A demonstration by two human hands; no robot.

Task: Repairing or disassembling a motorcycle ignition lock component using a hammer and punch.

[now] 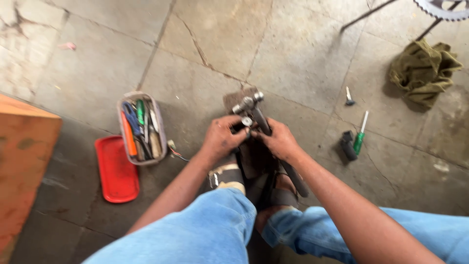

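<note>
I grip a dark metal bar with a bolted clamp end between my feet, left hand closed near its top, right hand closed around the shaft. The fitting looks still assembled, so the work seems barely begun. Left of me, a clear tub holds screwdrivers and pliers beside its red lid.

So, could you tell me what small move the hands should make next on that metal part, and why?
Probably a short turn of the small silver piece with the left hand, while the right hand steadies the dark bar. Both hands pinch at that joint, the bar runs down between the feet, and no tool is in hand; the green screwdriver lies apart on the floor.
</note>
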